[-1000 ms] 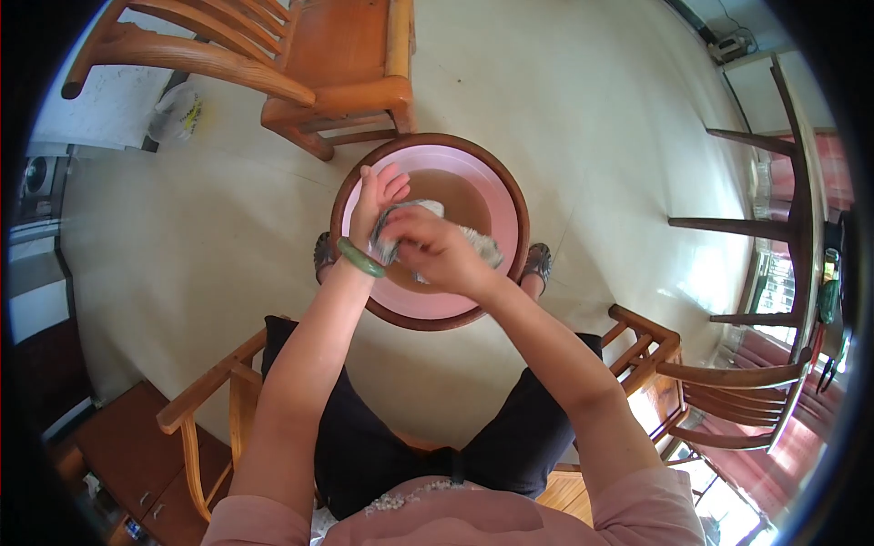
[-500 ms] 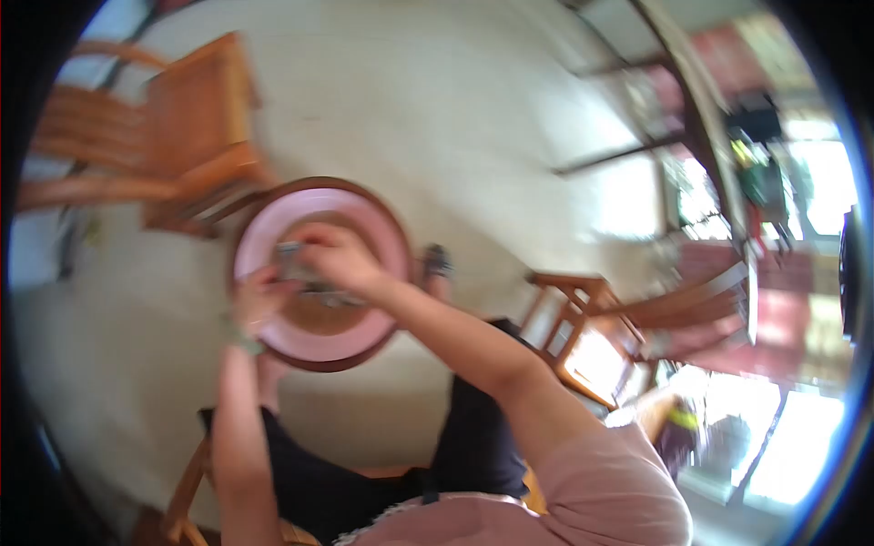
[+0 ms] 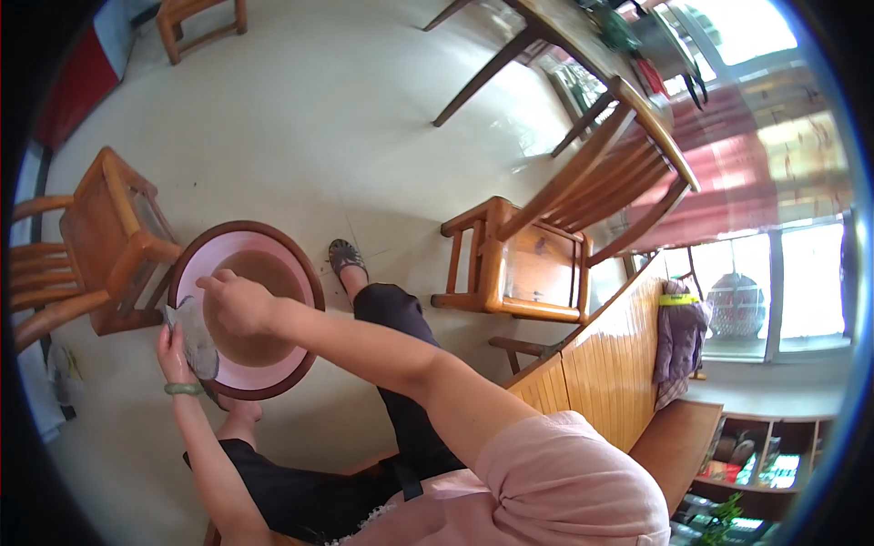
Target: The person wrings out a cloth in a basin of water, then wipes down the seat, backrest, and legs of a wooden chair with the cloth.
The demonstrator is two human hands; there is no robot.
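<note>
A pink basin (image 3: 255,375) with a brown outer rim stands on the floor, with brownish, murky liquid (image 3: 269,273) inside. My left hand (image 3: 174,353) is at its left edge, closed on a grey, partly see-through, flat thing (image 3: 198,340) that hangs over the basin wall. I cannot tell what it is. Over the basin is my right hand (image 3: 235,303), its fingers bent and pressed together close above the grey thing; what they pinch is too small to make out. A green bangle circles my left wrist.
Wooden chairs stand left of the basin (image 3: 109,227) and to its right (image 3: 544,273). My sandalled foot (image 3: 347,257) is just right of the basin. A wooden table (image 3: 592,359) is at the lower right, another table at the top right.
The view has shifted, so the basin appears further left and the right-hand chair larger. My hands have moved apart, and the grey thing now shows in my left hand at the basin's left edge.
</note>
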